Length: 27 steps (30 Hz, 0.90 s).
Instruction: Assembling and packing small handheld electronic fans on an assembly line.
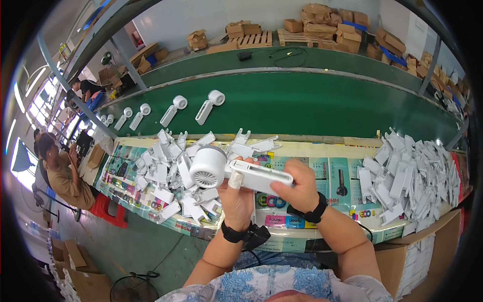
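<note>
A white handheld fan, with a round grilled head and a long handle, is held above the workbench. My left hand supports it from below near the neck, its thumb wrapped in something pale. The right hand grips the far end of the handle, thumb on top. A long slot runs along the handle's upper face. Beside and behind the fan head lies a loose heap of white plastic casing pieces. Both wrists wear black bands.
Another large pile of white casings covers the bench's right end. Past the bench runs a green conveyor belt carrying several white fans. An opened carton stands at the lower right. A seated person is at the left.
</note>
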Each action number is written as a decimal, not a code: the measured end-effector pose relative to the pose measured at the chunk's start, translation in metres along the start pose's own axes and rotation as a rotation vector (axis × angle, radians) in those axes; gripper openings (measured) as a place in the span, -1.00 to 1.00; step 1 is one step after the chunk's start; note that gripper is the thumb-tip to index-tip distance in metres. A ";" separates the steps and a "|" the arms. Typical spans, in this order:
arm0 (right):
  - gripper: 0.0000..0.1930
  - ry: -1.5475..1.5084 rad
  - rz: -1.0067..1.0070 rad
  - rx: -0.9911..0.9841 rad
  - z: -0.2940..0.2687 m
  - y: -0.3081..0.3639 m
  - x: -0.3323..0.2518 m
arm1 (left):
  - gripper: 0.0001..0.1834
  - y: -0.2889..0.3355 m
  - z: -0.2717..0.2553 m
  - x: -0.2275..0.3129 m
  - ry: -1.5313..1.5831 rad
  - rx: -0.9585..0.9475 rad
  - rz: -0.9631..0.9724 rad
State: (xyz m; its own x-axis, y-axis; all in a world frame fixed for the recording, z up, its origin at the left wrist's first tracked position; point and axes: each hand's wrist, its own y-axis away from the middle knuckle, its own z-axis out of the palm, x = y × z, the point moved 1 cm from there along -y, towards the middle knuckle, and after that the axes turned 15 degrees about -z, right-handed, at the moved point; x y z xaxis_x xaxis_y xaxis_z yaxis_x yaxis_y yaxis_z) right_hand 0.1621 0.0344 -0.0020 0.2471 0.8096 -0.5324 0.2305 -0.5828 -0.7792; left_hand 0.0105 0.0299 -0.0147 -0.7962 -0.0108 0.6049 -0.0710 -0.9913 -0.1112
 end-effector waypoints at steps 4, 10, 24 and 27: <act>-0.65 -0.094 -0.003 0.027 0.006 0.010 0.023 | -0.59 -0.013 -0.003 0.002 -0.076 -0.006 -0.153; -0.68 -0.594 0.369 0.075 0.012 0.021 0.068 | -0.68 -0.100 0.018 0.022 -0.999 -0.122 -0.115; -0.88 -0.283 0.670 0.441 0.023 0.045 0.124 | -0.66 -0.328 -0.028 -0.092 -1.929 0.363 -0.084; -0.91 -0.275 0.639 0.384 0.029 0.039 0.115 | -0.76 -0.333 -0.047 -0.093 -1.923 0.371 -0.023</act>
State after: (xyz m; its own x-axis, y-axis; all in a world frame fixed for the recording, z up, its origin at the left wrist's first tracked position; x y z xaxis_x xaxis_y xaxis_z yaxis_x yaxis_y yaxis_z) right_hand 0.1724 0.1066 -0.1036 -0.0309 0.3435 -0.9387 -0.2302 -0.9163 -0.3277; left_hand 0.0796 0.3674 -0.0711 0.8248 0.1495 0.5453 0.2429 -0.9646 -0.1029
